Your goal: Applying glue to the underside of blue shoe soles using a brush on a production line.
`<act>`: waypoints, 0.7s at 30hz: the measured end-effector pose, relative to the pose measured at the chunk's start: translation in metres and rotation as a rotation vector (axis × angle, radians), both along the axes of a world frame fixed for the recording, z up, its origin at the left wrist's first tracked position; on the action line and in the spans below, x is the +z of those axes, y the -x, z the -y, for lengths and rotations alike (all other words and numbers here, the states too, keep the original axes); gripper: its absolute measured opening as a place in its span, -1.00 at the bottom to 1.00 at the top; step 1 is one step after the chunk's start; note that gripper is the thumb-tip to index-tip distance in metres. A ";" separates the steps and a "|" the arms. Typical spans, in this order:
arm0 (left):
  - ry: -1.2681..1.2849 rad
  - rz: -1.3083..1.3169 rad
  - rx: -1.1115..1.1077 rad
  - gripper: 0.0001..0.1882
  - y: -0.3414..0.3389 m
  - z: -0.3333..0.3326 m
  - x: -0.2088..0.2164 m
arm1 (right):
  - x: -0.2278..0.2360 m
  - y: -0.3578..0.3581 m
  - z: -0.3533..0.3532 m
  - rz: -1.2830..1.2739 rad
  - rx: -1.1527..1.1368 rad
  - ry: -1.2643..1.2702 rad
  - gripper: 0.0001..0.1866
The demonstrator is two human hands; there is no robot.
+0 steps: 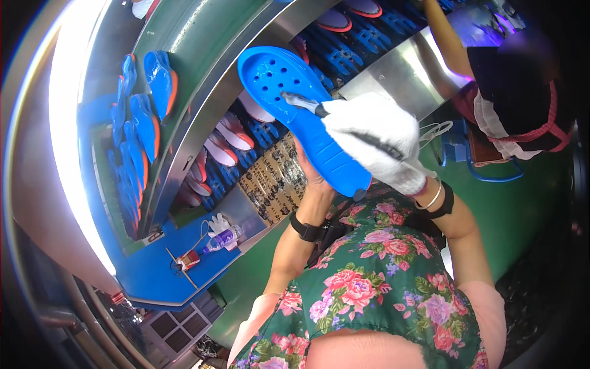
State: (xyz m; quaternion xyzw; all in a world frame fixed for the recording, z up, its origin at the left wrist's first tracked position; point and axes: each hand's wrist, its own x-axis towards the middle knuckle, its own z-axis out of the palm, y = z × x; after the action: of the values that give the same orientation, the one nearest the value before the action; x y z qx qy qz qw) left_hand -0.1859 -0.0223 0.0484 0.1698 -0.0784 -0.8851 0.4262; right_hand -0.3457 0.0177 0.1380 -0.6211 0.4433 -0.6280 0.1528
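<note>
A blue shoe sole (322,144) with small round holes at its wide end lies tilted in front of me, its wet-looking inner face turned up. From below, my left hand (309,167) supports it, bare and mostly hidden behind the sole. My right hand (378,138), in a white knitted glove, is closed round a brush (304,103) with a dark handle. The brush's bristles touch the sole beside the holes. A dark tab (360,195) shows at the sole's narrow end, near my apron.
Several blue and orange soles (161,83) lie on a green belt (206,37) at left. Pale shoe parts (219,149) sit on blue holders below it. A purple bottle (221,240) stands on a blue shelf (147,270). Another person (510,98) works at right.
</note>
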 end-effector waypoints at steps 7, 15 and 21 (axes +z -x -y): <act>-0.003 -0.283 -0.027 0.18 -0.006 0.019 -0.017 | -0.016 -0.009 -0.002 0.079 0.192 -0.059 -0.80; 0.096 -0.307 -0.195 0.10 0.002 0.027 0.000 | -0.020 -0.011 -0.015 -0.136 0.234 0.005 -0.74; -0.059 -0.374 -0.163 0.09 0.001 0.029 0.007 | -0.029 -0.005 -0.012 -0.280 0.121 0.081 -0.76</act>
State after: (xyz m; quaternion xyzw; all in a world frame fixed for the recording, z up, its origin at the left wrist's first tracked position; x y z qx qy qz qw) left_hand -0.1869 -0.0515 0.0559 0.0082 0.0146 -0.9348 0.3549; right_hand -0.3410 0.0299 0.1088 -0.7336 0.3966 -0.5423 0.1019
